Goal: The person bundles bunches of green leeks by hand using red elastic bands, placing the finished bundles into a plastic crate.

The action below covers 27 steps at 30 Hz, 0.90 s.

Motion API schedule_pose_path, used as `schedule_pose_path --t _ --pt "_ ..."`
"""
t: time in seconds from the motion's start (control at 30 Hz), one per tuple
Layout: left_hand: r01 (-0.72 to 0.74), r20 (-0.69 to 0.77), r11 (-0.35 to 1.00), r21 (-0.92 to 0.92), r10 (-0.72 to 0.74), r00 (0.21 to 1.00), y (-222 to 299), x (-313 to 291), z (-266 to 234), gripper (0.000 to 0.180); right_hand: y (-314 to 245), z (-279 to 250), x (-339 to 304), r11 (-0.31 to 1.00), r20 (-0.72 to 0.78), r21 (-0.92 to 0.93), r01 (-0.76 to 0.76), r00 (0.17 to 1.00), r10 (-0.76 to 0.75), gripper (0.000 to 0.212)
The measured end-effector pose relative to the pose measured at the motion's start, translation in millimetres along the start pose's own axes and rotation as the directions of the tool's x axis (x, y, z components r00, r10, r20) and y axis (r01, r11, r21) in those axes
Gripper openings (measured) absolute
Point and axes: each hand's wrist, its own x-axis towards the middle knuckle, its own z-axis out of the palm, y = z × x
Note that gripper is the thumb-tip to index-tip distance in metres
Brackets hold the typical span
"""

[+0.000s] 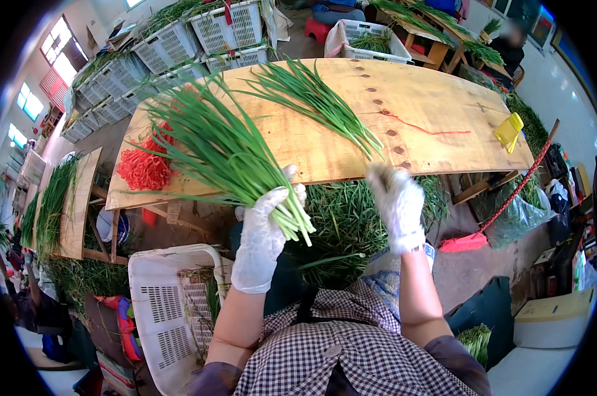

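Note:
My left hand point(264, 231), in a white glove, is closed around a thick bunch of garlic chives point(236, 152). Their pale cut stems stick out toward me, and the green leaves fan up to the left over the wooden table point(443, 99). A smaller bundle of garlic chives point(321, 102) lies on the boards, stems toward me. Close to those stem ends, at the table's near edge, is my right hand point(401, 208), also gloved. Its fingers are blurred, and whether it holds anything cannot be made out. A thin red tie point(427, 127) lies loose to the right of the bundle.
A heap of red ties point(143, 165) sits at the table's left end, and a yellow plastic object point(509, 132) at its right. A white crate point(173, 317) stands at my left. Loose greens point(341, 218) cover the floor below. Stacked crates point(166, 49) and other people are farther back.

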Motion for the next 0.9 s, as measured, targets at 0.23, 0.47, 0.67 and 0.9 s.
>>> schedule_pose_path --t 0.23,0.47,0.67,0.9 --pt "0.118 0.005 0.992 -0.034 -0.118 0.993 -20.1 7.9 -20.1 0.033 22.4 30.6 61.3 0.986 -0.15 -0.146 0.079 0.983 -0.101 0.025" --pt "0.126 -0.162 0.98 0.157 -0.1 0.982 -32.4 8.9 -16.2 0.026 -9.9 9.0 -26.2 0.356 0.693 0.699 -0.62 0.711 -0.124 0.027" --pt "0.155 -0.257 0.956 0.25 -0.089 0.962 -36.3 8.5 -24.1 0.024 -17.9 30.7 -47.5 0.354 0.703 0.69 -0.631 0.7 -0.122 0.026" --pt "0.177 -0.326 0.925 0.336 -0.063 0.943 -40.2 2.7 -18.0 0.027 -15.3 66.3 -51.6 0.636 0.392 0.725 -0.263 0.918 -0.067 0.013"
